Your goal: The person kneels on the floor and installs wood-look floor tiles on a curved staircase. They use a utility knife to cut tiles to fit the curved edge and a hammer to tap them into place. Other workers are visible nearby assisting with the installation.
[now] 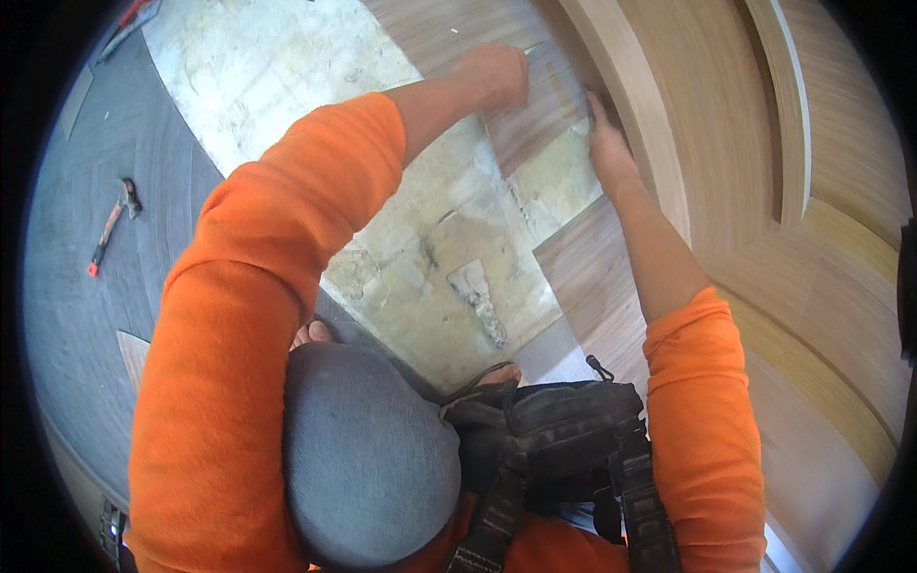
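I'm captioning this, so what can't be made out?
All in the head view:
Whether the left hand holds anything: its back hides the palm.
Palm of the right hand: turned from the camera.
Full shape of the red object: cut off by the top edge.
Left foot: mostly behind the knee.

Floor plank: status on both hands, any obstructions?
Left hand over wood-grain plank, grip unclear. Right hand near plank's edge, beside wood panelling. Scraper on pale patch, apart from hands.

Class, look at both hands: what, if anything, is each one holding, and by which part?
It cannot be told: the curled left hand and the right hand, near the wood-grain plank, hide any grip.
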`<state>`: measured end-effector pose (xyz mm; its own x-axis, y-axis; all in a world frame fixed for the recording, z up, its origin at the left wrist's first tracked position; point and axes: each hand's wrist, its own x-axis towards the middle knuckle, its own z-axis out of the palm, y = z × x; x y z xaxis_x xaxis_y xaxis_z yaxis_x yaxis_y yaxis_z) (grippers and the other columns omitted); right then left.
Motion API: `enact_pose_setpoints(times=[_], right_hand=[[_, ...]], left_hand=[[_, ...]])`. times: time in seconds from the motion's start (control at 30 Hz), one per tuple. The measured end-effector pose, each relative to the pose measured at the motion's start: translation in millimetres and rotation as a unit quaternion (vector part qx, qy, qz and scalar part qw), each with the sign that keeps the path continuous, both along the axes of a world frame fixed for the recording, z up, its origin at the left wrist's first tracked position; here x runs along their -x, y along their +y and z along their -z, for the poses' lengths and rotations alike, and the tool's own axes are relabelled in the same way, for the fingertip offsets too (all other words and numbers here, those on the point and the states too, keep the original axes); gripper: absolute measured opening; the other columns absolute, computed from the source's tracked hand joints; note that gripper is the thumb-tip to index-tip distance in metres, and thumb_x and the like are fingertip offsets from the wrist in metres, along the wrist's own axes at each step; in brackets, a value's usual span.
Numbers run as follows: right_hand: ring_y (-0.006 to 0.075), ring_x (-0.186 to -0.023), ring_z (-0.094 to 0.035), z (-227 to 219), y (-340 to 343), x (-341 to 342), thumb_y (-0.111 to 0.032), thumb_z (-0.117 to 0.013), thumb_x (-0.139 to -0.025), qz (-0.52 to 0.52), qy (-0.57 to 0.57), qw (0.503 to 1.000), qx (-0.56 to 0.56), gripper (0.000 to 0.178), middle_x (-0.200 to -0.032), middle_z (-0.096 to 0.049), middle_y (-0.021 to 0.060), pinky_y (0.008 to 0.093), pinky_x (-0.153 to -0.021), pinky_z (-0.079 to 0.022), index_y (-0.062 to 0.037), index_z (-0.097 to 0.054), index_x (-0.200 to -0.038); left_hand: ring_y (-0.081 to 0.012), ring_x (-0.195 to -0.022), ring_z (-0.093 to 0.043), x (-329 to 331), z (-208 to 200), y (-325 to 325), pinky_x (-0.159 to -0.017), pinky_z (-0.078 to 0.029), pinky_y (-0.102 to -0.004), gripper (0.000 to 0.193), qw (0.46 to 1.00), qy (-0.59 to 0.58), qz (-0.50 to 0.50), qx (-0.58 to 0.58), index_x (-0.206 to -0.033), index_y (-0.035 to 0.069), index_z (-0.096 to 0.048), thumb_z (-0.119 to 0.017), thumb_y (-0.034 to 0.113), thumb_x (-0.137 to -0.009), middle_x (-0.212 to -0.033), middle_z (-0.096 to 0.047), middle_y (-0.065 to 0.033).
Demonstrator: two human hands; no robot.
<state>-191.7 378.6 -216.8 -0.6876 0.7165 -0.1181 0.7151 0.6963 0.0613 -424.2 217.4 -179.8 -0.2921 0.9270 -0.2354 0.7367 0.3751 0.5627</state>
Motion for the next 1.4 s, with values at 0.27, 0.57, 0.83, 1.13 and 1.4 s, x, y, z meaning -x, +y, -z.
enact_pose_setpoints(times=[0.27, 0.57, 0.83, 1.13, 1.4], right_hand=[[0.0367, -0.131, -0.049, 8, 10, -32, 0.0, -0.042, -0.092, -0.318, -0.191, 0.877, -0.307, 0.071, -0.136, -0.054, 0.0259, 0.0503, -0.115, -0.03, -0.0221, -0.023, -0.157], [0.04, -0.094, -0.068, -4, -21, -42, -0.001, -0.039, -0.094, -0.109, -0.049, 0.992, -0.046, 0.07, -0.101, -0.066, 0.0309, 0.0518, -0.089, -0.05, -0.0295, -0.021, -0.156], [0.0392, -0.113, -0.058, -59, -98, -139, -0.019, -0.048, -0.098, 0.14, -0.167, 0.973, 0.077, 0.065, -0.124, -0.06, 0.0236, 0.0516, -0.094, -0.047, -0.0338, -0.024, -0.156], [0.0387, -0.11, -0.059, -47, -104, -17, -0.04, -0.056, -0.094, 0.109, 0.126, 0.978, 0.123, 0.041, -0.11, -0.065, 0.0231, 0.0466, -0.095, -0.047, -0.0041, -0.065, -0.112], [0.0342, -0.129, -0.055, -22, -25, 171, -0.041, -0.045, -0.093, 0.199, 0.049, 0.951, 0.233, 0.054, -0.138, -0.057, 0.02, 0.0452, -0.104, -0.044, -0.0026, -0.064, -0.127]], left_hand=[[-0.0383, -0.094, -0.068, 4, 1, -3, -0.085, -0.054, -0.0445, 0.042, 1.0, 0.007, 0.003, 0.001, -0.096, -0.004, -0.071, -0.061, 0.036, -0.088, -0.097, -0.071, -0.0236], [-0.0376, -0.096, -0.068, 10, 9, -8, -0.085, -0.053, -0.045, 0.039, 1.0, 0.02, -0.004, 0.004, -0.095, -0.003, -0.072, -0.061, 0.034, -0.087, -0.099, -0.071, -0.0224], [-0.0357, -0.103, -0.066, 12, 35, -3, -0.09, -0.052, -0.044, 0.041, 0.999, -0.031, -0.014, 0.007, -0.1, 0.0, -0.074, -0.061, 0.037, -0.085, -0.108, -0.07, -0.0219], [-0.034, -0.114, -0.062, 14, -18, 5, -0.098, -0.045, -0.0379, 0.061, 0.938, -0.296, -0.129, 0.127, -0.117, -0.006, -0.066, -0.075, 0.042, -0.081, -0.12, -0.066, -0.0222], [-0.0373, -0.107, -0.065, 6, -4, 27, -0.092, -0.047, -0.0424, 0.054, 0.989, -0.104, 0.0, 0.108, -0.106, -0.005, -0.071, -0.073, 0.042, -0.078, -0.111, -0.069, -0.0264]])
